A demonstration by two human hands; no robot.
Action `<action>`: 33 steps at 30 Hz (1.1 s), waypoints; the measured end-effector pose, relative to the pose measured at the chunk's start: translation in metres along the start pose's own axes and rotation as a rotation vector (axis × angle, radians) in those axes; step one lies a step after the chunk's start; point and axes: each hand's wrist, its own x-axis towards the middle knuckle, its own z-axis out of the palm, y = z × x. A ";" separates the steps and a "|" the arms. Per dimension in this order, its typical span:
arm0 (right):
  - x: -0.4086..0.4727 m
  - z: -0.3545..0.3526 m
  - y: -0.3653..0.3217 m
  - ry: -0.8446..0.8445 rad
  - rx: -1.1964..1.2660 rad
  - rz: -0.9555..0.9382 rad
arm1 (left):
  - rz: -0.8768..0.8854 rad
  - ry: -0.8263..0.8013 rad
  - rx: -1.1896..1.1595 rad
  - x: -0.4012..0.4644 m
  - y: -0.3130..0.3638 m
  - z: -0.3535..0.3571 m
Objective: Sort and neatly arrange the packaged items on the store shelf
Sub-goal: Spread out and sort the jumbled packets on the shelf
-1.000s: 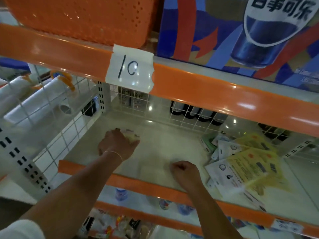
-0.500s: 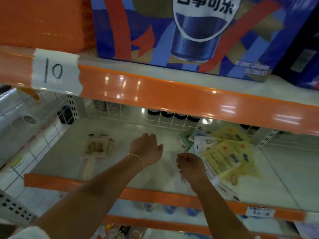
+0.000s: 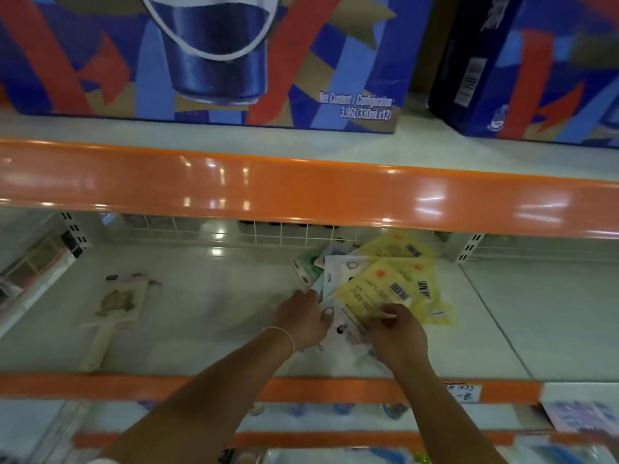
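A loose pile of flat packets lies on the white shelf: yellow packets with barcodes on top, white packets and a green one under them. My left hand rests on the pile's left edge, fingers on a white packet. My right hand pinches the near edge of a yellow packet. A small stack of pale packets lies apart on the shelf's left side.
An orange shelf lip overhangs the shelf, with blue cola cartons above it. A wire grid closes the back. The orange front rail carries a price tag. Lower shelves hold more goods.
My left hand let go of the pale packets at the left and moved right to the pile. My right hand moved onto the yellow packet. The view shifted right.
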 end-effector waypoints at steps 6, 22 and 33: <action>0.001 0.000 0.008 0.008 -0.072 -0.042 | -0.067 0.015 -0.081 -0.005 0.004 0.006; -0.017 0.030 -0.019 -0.044 0.256 -0.031 | -0.253 -0.145 -0.817 -0.022 -0.025 -0.023; -0.030 0.031 0.000 0.007 0.291 -0.057 | -0.154 0.019 -0.661 -0.027 -0.007 -0.010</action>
